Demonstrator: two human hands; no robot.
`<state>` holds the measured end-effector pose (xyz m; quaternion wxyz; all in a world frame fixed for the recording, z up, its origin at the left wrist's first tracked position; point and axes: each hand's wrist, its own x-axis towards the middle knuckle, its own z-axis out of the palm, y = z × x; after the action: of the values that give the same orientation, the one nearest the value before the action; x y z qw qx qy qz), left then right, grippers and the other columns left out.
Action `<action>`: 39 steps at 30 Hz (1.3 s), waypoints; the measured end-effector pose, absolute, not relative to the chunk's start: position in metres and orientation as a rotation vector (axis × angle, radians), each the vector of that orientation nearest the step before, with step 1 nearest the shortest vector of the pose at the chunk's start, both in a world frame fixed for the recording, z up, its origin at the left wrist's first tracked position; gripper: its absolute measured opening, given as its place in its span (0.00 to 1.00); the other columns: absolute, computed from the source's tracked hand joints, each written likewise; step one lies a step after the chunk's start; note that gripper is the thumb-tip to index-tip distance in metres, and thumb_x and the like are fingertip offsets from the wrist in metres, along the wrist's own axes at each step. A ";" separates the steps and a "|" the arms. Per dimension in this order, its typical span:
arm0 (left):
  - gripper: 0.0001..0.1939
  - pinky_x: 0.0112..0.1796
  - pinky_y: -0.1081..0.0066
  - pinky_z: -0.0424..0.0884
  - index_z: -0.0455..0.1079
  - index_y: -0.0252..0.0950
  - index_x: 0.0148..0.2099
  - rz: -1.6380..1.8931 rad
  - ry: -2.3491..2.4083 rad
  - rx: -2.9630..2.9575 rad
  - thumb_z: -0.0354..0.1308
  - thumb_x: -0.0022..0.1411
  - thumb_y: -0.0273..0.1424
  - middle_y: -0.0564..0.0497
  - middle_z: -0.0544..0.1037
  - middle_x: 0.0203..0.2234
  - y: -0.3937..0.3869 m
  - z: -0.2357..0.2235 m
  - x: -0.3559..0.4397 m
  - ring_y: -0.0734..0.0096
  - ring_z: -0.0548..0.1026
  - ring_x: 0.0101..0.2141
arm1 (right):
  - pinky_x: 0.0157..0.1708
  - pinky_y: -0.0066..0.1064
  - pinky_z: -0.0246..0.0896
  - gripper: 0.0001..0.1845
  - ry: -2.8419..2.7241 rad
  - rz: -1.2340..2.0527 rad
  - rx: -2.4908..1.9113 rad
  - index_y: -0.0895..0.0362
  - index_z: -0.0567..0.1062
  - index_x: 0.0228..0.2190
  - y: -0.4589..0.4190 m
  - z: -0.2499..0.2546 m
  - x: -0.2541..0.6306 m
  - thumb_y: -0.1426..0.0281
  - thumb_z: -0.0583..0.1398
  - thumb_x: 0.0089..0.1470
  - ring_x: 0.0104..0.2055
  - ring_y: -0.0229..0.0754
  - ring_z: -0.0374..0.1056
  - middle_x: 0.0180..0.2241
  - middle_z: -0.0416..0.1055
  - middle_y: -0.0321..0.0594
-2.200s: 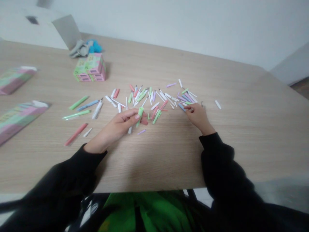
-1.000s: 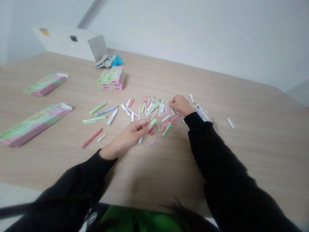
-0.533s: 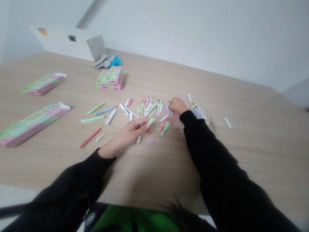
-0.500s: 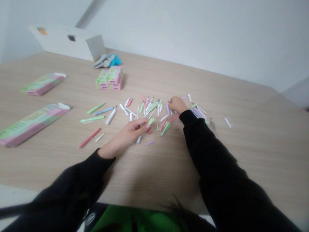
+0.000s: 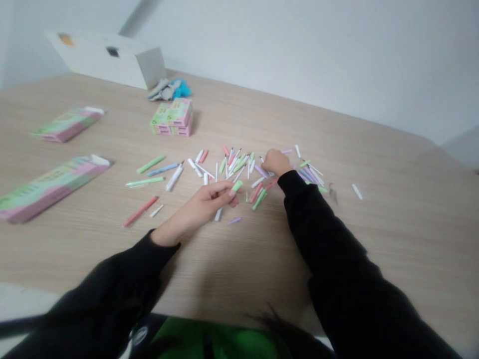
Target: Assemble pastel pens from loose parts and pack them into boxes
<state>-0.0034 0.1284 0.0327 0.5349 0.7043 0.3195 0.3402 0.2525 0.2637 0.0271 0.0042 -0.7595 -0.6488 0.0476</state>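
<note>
Between the thumb and fingers of my left hand (image 5: 207,203) is a short light-green pen part (image 5: 237,186), held just above the table. My right hand (image 5: 277,162) is curled down into the scattered pen pieces; its fingertips are mostly hidden, and what they pinch, if anything, does not show. Thin white refills (image 5: 247,168) and coloured barrels and caps lie between the two hands. Close by are red pieces (image 5: 256,192) and green pieces (image 5: 259,199). A small purple piece (image 5: 235,220) rests nearer to me.
Several pens, among them a blue pen (image 5: 162,170) and a red pen (image 5: 140,211), lie to the left. Beyond them are long printed boxes (image 5: 56,187), stacked small boxes (image 5: 172,117), crumpled grey and blue gloves (image 5: 170,89) and a white carton (image 5: 149,67). One white piece (image 5: 357,192) lies far right.
The view has shifted slightly. My left hand still holds the green pen part, and my right hand stays low among the pieces with little visible movement.
</note>
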 end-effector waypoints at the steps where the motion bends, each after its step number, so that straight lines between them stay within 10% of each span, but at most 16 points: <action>1: 0.16 0.34 0.71 0.62 0.71 0.34 0.35 0.812 0.764 1.679 0.53 0.70 0.41 0.52 0.72 0.29 0.129 0.033 -0.004 0.70 0.68 0.32 | 0.52 0.47 0.69 0.21 -2.028 0.144 -2.379 0.66 0.78 0.50 0.264 0.027 0.251 0.75 0.59 0.55 0.56 0.62 0.73 0.49 0.78 0.64; 20: 0.14 0.37 0.69 0.65 0.73 0.35 0.35 0.838 0.725 1.599 0.57 0.68 0.40 0.51 0.75 0.28 0.128 0.036 -0.002 0.69 0.70 0.32 | 0.50 0.46 0.68 0.16 -1.989 0.185 -2.313 0.70 0.77 0.45 0.277 0.023 0.253 0.76 0.60 0.55 0.54 0.62 0.73 0.48 0.76 0.68; 28: 0.20 0.28 0.71 0.60 0.75 0.35 0.44 0.807 0.727 1.480 0.53 0.70 0.47 0.50 0.77 0.31 0.128 0.028 -0.002 0.71 0.67 0.28 | 0.28 0.30 0.62 0.16 -1.941 0.297 -1.745 0.56 0.67 0.21 0.236 0.097 0.232 0.70 0.56 0.61 0.24 0.37 0.64 0.18 0.63 0.35; 39: 0.19 0.32 0.72 0.61 0.73 0.35 0.39 0.784 0.634 1.500 0.52 0.73 0.44 0.50 0.77 0.32 0.119 0.029 -0.001 0.73 0.69 0.29 | 0.21 0.26 0.62 0.12 -1.730 0.783 -1.114 0.53 0.66 0.28 0.131 0.121 0.192 0.65 0.60 0.64 0.19 0.32 0.67 0.20 0.69 0.30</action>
<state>-0.0010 0.1193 0.0289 0.6186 0.6521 0.2755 0.3408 0.1925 0.1309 0.1207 0.4529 -0.4509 -0.7007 0.3171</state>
